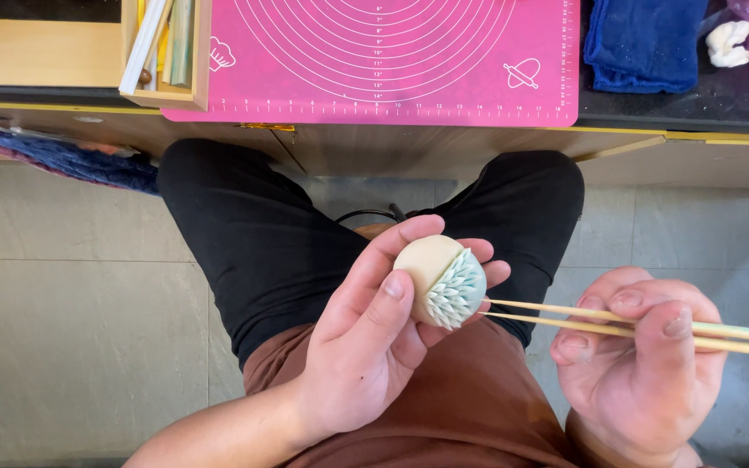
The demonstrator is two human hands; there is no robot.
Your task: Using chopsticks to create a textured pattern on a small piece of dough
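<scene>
1. Head view, centre of the frame: the left hand (366, 347) cups a pale dough ball (441, 279), fingers curled behind it and the thumb pressed on its near face. The ball sits above the person's lap, clear of the table.

2. Lower right: the right hand (643, 355) pinches a pair of thin sticks (617, 319), thumb and forefinger closed on them, the tips reaching left to touch the ball's right side.

3. How far along, by my reading: the right half of the ball already carries rows of small pointed petals, tinted pale blue-green. The left half is smooth and plain, so a good part of the surface looks uncut.

4. Ball to hands: it rests in the left palm's fingertips, just left of the stick tips, the right hand well apart at the far end of the sticks.

5. Top of frame: a pink mat (392, 78) on the table edge, a wooden tray (192, 87) of tools upper left, a blue cloth (643, 43) upper right.
</scene>
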